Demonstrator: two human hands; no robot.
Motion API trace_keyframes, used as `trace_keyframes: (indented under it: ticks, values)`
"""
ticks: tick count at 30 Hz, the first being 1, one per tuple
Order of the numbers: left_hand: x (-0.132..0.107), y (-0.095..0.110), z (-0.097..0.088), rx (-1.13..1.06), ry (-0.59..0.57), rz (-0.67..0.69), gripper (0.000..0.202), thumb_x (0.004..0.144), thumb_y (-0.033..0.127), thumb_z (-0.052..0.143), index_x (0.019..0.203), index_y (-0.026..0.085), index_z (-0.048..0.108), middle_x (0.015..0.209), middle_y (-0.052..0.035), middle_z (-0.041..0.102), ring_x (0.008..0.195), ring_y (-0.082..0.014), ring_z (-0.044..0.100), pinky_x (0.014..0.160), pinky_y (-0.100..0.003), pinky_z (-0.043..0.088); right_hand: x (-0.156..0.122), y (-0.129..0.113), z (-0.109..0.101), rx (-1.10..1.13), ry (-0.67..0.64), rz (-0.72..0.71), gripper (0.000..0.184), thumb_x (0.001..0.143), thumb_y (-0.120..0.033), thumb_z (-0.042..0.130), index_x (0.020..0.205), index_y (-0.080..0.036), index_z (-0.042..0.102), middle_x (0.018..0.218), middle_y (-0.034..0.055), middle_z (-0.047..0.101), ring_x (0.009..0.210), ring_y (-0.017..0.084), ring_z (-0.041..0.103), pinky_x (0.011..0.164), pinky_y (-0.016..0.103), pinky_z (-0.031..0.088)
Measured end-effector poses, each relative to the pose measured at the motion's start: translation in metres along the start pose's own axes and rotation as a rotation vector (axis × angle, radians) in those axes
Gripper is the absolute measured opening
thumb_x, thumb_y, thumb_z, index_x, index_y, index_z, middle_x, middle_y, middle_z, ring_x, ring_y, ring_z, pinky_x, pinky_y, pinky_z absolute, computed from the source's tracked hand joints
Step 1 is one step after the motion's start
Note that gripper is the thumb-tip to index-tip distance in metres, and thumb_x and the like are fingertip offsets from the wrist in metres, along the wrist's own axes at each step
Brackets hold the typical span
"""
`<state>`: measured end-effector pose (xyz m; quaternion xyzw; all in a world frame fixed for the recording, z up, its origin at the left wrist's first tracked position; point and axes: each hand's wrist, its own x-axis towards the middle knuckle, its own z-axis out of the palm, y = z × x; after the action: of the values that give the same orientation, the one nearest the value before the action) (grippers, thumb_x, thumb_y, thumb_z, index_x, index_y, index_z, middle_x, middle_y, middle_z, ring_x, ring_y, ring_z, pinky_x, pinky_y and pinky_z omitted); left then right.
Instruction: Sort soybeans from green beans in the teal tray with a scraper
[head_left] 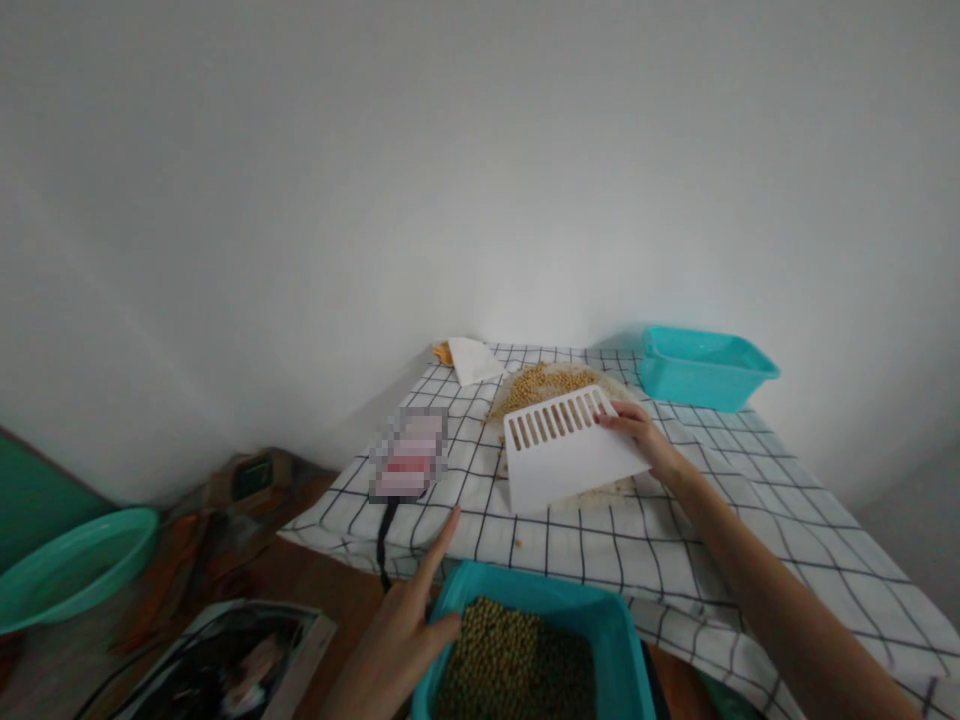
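My right hand [636, 432] grips a white plastic board [570, 462] at its right end; a row of slots runs along its far edge. The board is held tilted over a round, pale mat [619, 383] with a heap of yellowish beans [541, 386], hiding much of it. My left hand [409, 625] is open, its index finger stretched toward the table and its thumb apart. It is beside the left rim of a near turquoise bin [540, 578]. Inside that bin lie yellowish beans [491, 650] and darker green ones [564, 672].
A second turquoise bin [694, 385] stands at the back right of the checked tablecloth [757, 540]. A blurred-out pinkish device [411, 455] with a black cable lies at left. Behind it is a white cloth or paper [472, 360]. A green basin [82, 570] sits lower left.
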<state>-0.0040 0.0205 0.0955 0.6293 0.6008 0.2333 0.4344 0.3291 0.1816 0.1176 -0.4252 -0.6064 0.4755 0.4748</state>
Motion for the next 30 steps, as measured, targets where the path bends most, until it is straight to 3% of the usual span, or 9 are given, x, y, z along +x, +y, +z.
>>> trace_keyframes:
  ticks: [4,9,17,22,30]
  values:
    - [0.001,0.0,0.002,-0.032,-0.002,-0.002,0.096,0.077,0.016,0.047,0.163,0.024,0.006,0.064,0.0095,0.05,0.065,-0.0159,0.05,0.075,-0.025,0.041,-0.003,-0.004,-0.01,0.069,0.037,0.102,0.025,0.075,-0.046,0.072,0.083,-0.023,0.073,0.072,0.005,0.071,0.056,0.02,0.06,0.051,0.031,0.04]
    - [0.001,0.001,0.002,-0.019,-0.009,-0.005,0.096,0.077,0.016,0.047,0.164,0.022,0.005,0.06,0.0105,0.045,0.06,-0.0162,0.045,0.07,-0.025,0.039,-0.009,-0.007,-0.003,0.089,-0.007,0.164,0.029,0.069,-0.043,0.077,0.087,-0.021,0.075,0.069,0.0047,0.071,0.054,0.019,0.061,0.049,0.029,0.039]
    - [-0.003,0.003,0.004,0.035,0.046,0.003,0.093,0.079,0.02,0.047,0.164,0.021,0.009,0.085,0.0011,0.068,0.073,-0.0183,0.057,0.081,-0.026,0.041,-0.003,-0.001,-0.007,0.104,0.042,0.147,0.03,0.069,-0.048,0.074,0.084,-0.022,0.071,0.072,0.0061,0.072,0.056,0.02,0.061,0.05,0.03,0.041]
    - [0.0,0.001,0.006,0.034,0.053,0.012,0.095,0.077,0.02,0.046,0.164,0.018,0.008,0.087,-0.0013,0.071,0.074,-0.0199,0.058,0.084,-0.028,0.043,-0.004,-0.004,-0.009,0.1,0.044,0.151,0.026,0.07,-0.045,0.073,0.083,-0.022,0.07,0.071,0.0042,0.071,0.055,0.02,0.06,0.05,0.03,0.039]
    - [0.003,-0.011,0.008,0.01,0.042,0.028,0.094,0.078,0.02,0.046,0.164,0.021,0.007,0.078,0.0022,0.069,0.071,-0.019,0.058,0.084,-0.029,0.045,-0.012,-0.006,0.001,0.082,-0.018,0.166,0.027,0.067,-0.042,0.073,0.083,-0.02,0.072,0.069,0.0041,0.072,0.052,0.018,0.06,0.046,0.027,0.039]
